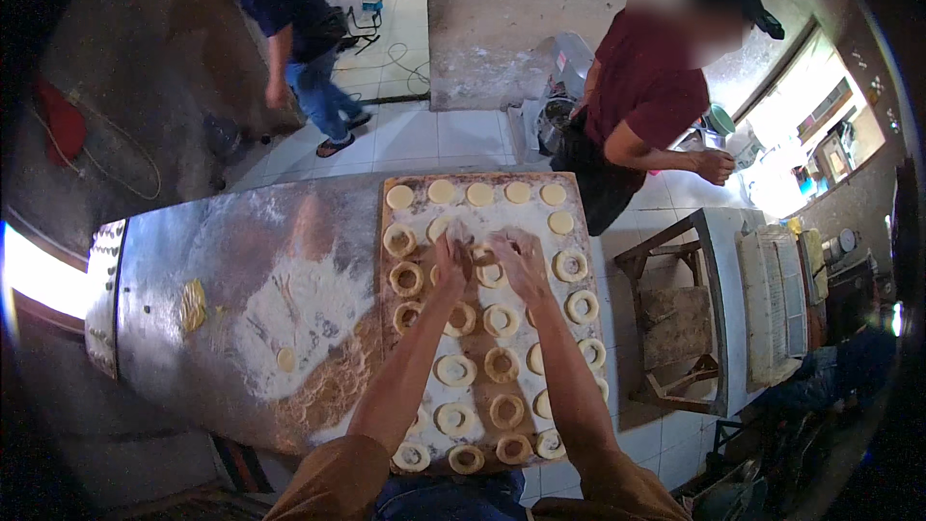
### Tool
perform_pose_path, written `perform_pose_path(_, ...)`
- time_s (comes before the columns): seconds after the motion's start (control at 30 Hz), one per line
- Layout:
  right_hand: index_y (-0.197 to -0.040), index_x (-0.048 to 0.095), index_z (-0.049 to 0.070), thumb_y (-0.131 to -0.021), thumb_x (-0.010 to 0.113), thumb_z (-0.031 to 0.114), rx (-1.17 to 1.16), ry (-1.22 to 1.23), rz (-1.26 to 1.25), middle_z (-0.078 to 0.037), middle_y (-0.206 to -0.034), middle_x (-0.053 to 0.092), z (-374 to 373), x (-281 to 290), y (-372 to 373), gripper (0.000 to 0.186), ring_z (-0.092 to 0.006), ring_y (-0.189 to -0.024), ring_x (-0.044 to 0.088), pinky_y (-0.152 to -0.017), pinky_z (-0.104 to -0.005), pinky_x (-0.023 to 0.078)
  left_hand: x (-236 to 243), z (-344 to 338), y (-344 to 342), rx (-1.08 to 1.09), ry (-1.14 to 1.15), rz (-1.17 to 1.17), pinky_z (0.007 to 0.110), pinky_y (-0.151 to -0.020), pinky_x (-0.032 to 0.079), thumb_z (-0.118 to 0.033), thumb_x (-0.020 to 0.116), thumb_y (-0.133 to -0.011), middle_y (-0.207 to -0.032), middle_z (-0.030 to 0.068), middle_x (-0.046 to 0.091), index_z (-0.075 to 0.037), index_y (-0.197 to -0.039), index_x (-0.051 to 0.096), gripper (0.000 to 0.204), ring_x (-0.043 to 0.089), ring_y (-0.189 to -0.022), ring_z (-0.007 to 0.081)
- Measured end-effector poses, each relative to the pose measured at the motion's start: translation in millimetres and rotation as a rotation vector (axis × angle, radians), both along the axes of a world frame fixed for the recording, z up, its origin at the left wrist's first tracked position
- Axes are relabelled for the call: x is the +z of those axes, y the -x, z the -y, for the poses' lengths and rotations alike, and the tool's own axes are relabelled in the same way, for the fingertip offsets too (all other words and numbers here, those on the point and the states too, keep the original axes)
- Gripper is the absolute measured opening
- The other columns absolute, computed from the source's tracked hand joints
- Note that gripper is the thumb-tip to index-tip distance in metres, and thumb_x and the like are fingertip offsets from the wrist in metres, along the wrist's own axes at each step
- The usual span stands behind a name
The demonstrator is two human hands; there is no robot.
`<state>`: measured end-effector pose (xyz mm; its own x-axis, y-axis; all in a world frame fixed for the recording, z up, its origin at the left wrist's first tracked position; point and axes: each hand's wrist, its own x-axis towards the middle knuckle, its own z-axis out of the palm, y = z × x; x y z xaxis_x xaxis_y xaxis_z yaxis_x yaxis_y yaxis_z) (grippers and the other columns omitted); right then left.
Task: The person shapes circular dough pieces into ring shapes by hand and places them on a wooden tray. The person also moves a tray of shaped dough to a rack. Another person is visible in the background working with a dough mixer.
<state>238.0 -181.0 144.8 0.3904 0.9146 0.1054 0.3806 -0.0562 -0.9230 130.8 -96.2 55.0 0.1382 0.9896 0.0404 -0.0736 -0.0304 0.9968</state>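
Note:
Both my hands are over the far half of a floured wooden board (388, 222) that holds rows of dough rings and flat dough discs. Between them is a pale dough ring (480, 253), partly hidden by the fingers. My left hand (453, 256) closes at its left side, flour on the fingertips. From the right, the bent, floury fingers of my right hand (519, 259) pinch its other side. Just nearer lies another dough ring (492, 275). Flat dough discs (479, 194) line the far edge, and dough rings (502, 364) fill the near rows.
Left of the board, the dark table (183, 241) carries loose flour (304, 309), a small dough piece (285, 359) and a crumpled yellow wrapper (194, 305). A person in maroon (651, 87) stands beyond the board; another in dark blue (289, 10) is far left. A wooden stool frame (714, 309) stands right.

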Motion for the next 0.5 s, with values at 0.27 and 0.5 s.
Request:
perform_pose_path(0.27,-0.112,0.057,-0.009,-0.077,0.066,0.022,-0.314,0.149,0.928,-0.021,-0.104,0.063,-28.2,-70.6,-60.3,0.047,-0.0341,-0.095,0.061,-0.081,-0.0473,0.049,36.6,-45.0,-35.7,-0.067,-0.332,-1.149,0.059,-0.093,0.038,-0.019,0.060,-0.081,-0.111,0.0223,0.059,-0.001,-0.109,0.056,0.034,0.054,-0.107,0.0416)
perform_pose_path(0.5,-0.115,0.056,-0.006,-0.078,0.065,0.021,-0.439,0.094,1.183,-0.023,-0.113,0.058,-4.4,-101.2,-113.8,0.046,-0.0409,-0.110,0.053,-0.099,-0.0533,0.039,26.5,-51.9,-14.8,-0.284,-0.608,-0.963,0.061,-0.102,0.028,-0.035,0.068,-0.078,-0.102,0.0167,0.066,-0.009,-0.108,0.064,0.040,0.055,-0.112,0.0345)
